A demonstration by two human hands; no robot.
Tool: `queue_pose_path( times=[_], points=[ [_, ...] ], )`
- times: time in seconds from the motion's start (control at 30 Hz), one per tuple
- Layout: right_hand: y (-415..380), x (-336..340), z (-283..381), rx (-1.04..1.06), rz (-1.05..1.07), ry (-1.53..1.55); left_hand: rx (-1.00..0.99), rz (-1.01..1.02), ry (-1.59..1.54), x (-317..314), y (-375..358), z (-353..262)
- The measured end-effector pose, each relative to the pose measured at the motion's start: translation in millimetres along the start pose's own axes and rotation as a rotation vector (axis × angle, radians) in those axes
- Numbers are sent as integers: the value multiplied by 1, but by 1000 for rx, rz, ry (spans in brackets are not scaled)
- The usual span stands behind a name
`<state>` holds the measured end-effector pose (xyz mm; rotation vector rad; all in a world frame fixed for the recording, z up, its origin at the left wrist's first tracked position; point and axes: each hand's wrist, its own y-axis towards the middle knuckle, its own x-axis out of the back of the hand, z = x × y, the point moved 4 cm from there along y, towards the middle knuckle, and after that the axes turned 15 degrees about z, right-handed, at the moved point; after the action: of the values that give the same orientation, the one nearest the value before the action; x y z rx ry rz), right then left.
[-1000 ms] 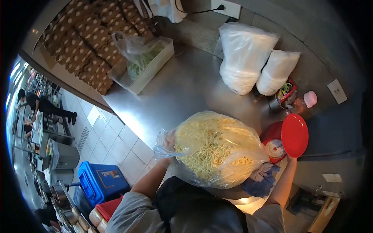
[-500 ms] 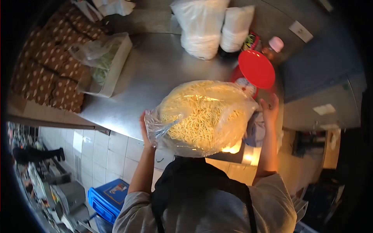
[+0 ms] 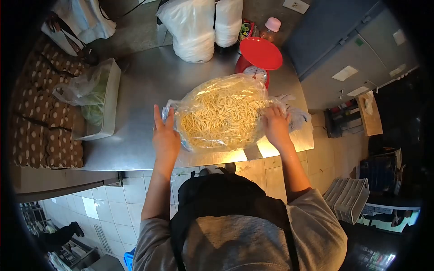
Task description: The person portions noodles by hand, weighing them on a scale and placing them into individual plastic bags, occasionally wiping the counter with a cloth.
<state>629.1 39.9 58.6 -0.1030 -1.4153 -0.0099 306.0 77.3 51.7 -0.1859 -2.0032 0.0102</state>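
Note:
A clear plastic bag of yellow noodles (image 3: 221, 115) lies on the steel table (image 3: 144, 86), close to its front edge. My left hand (image 3: 166, 137) is at the bag's left end, fingers apart, beside the bunched plastic. On the bag's right end rests my right hand (image 3: 275, 124), its fingers spread over the plastic. Just behind the bag stands a red scale (image 3: 261, 53) with a round dial and a red pan. Crumpled pale plastic (image 3: 296, 118) lies right of my right hand.
At the left, a white bin (image 3: 113, 99) holds bagged greens, beside stacked brown egg trays (image 3: 36, 113). White plastic-wrapped stacks (image 3: 194, 40) and a pink-capped bottle (image 3: 270, 29) stand at the back. Grey cabinets (image 3: 334, 54) are at the right; a crate (image 3: 348, 198) sits below.
The bag has come down flat onto the table. My right hand has moved from beside the bag onto its right end, and my left hand's fingers have spread. The camera view has shifted.

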Motion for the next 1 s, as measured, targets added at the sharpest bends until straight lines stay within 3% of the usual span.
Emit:
queue_pose_path(
  times=[0.07,0.13,0.17,0.23,0.33,0.37,0.47,0.5,0.6,0.7,0.8,0.83,0.87,0.93,1.0],
  points=[
    [-8,1,-18,-20,21,286,154,269,-199,-10,1,13],
    [-2,-10,-30,88,-77,620,-26,155,-397,-38,5,29],
    [7,-27,-39,18,-86,912,-120,96,-494,-55,11,36],
    [17,-65,-43,-144,-86,1497,-48,66,-718,-82,25,48],
    [23,-79,-25,-161,-109,1426,83,40,-1000,-81,27,33],
    [29,-88,-27,-44,-87,1513,127,31,-1085,-76,27,26],
    [36,-75,-4,-36,21,1622,129,75,-1241,-101,27,42],
    [44,-77,7,-17,56,1674,168,-2,-1322,-97,21,42],
    [71,-72,41,104,139,1509,66,-139,-1443,-99,6,68],
    [117,-80,80,235,227,1286,138,-326,-1624,-72,-26,70],
    [175,-96,120,396,253,945,483,-225,-1357,-63,-56,83],
    [186,-87,132,356,274,836,263,-451,-969,-57,-54,90],
    [193,-77,139,314,290,727,291,-378,-787,-64,-64,99],
    [179,-38,152,273,303,451,338,-203,-436,-16,-76,65],
    [150,19,160,273,290,111,194,-275,-285,17,-82,39]
  ],
)
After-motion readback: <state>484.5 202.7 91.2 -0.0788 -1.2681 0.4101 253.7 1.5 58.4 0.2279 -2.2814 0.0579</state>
